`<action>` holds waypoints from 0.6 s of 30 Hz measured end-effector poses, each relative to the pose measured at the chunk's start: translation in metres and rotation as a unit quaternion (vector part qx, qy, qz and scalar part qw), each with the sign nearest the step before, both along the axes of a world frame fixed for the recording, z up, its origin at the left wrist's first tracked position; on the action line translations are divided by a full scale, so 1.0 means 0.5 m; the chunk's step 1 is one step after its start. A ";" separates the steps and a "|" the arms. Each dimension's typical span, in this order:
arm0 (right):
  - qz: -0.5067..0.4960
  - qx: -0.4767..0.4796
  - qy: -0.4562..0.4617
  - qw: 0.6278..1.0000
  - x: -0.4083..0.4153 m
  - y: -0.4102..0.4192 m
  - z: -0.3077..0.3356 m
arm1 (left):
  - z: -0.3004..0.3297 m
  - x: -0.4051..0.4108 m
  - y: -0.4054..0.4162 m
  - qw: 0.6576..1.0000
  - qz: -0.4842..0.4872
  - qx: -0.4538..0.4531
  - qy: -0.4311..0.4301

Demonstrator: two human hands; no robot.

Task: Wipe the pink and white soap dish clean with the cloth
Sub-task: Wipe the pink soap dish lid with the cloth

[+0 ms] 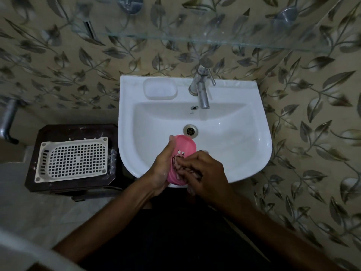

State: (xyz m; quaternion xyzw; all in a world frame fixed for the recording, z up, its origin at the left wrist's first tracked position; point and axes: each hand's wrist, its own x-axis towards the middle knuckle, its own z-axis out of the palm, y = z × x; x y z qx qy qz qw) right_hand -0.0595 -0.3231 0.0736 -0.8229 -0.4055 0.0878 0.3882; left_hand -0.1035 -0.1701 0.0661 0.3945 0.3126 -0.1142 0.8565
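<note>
Pink soap dish [184,148] is held over the front of the washbasin [254,122], presumably so residue falls inside. Left hand [163,167] is clamped on its edge, steadying it. Right hand [203,171] is closed on a crumpled cloth [180,165], pressing it into the dish.

Walls: tan tiles [58,61] printed with grey-brown leaf sprigs, on every side of the basin
Shelf: clear glass shelf [195,39] high on the wall, held by metal brackets [130,5]
Basin: white wall-hung ceramic sink [254,122], moulded soap recess [160,89] at its back left, round metal drain [190,131] in the bowl
Tap: steel pillar tap [201,89] at the back centre, spout over the bowl
Stool: dark brown stool [58,132] just left of the basin, a cream slotted plastic tray [73,159] lying on top
Pipe: metal fitting [8,120] at the far left wall
Floor: pale grey surface [39,212] at lower left
Light: dim, corners dark
</note>
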 end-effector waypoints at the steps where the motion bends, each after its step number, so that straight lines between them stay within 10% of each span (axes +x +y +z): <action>1: -0.005 0.004 -0.003 1.000 0.015 0.004 0.003 | 0.002 -0.001 -0.002 1.000 0.005 0.003 -0.003; 5: -0.131 0.019 -0.020 0.991 0.068 0.038 0.003 | 0.002 0.001 -0.010 0.999 -0.020 0.026 -0.020; 18: -0.061 -0.050 -0.013 0.997 0.008 0.036 0.023 | 0.023 0.024 0.020 0.999 0.005 0.023 -0.030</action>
